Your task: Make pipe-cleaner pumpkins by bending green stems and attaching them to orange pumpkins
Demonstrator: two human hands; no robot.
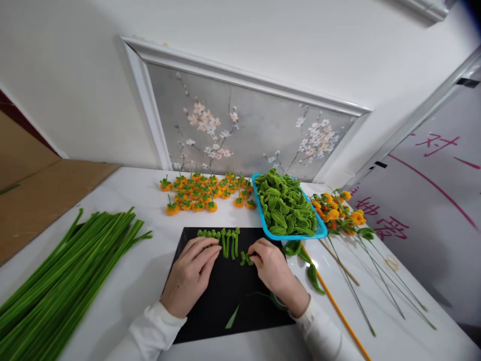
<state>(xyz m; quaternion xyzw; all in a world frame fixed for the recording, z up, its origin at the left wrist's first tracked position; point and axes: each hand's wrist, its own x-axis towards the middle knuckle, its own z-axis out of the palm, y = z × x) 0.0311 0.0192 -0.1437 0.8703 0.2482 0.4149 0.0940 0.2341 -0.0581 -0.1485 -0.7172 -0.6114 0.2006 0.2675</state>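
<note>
A black mat [221, 306] lies on the table, with a row of short green pipe-cleaner stems [229, 243] along its far edge. Over the left part of that row rests my left hand [193, 268], its fingers stretched to the right and loosely curved, partly hiding the stems. My right hand [271, 264] is closed in a pinch at the small green pipe-cleaner pieces [246, 259]; its fingertips cover whatever part they hold. Nearer me on the mat lies a thin green leaf-shaped strip [232, 318].
A blue basket [268, 233] heaped with green fuzzy leaves [281, 203] stands behind my right hand. Several orange flower heads [197, 192] sit at the back. Long green pipe cleaners [86, 271] lie left. Orange flowers on stems [334, 213] and an orange stick [334, 303] lie right.
</note>
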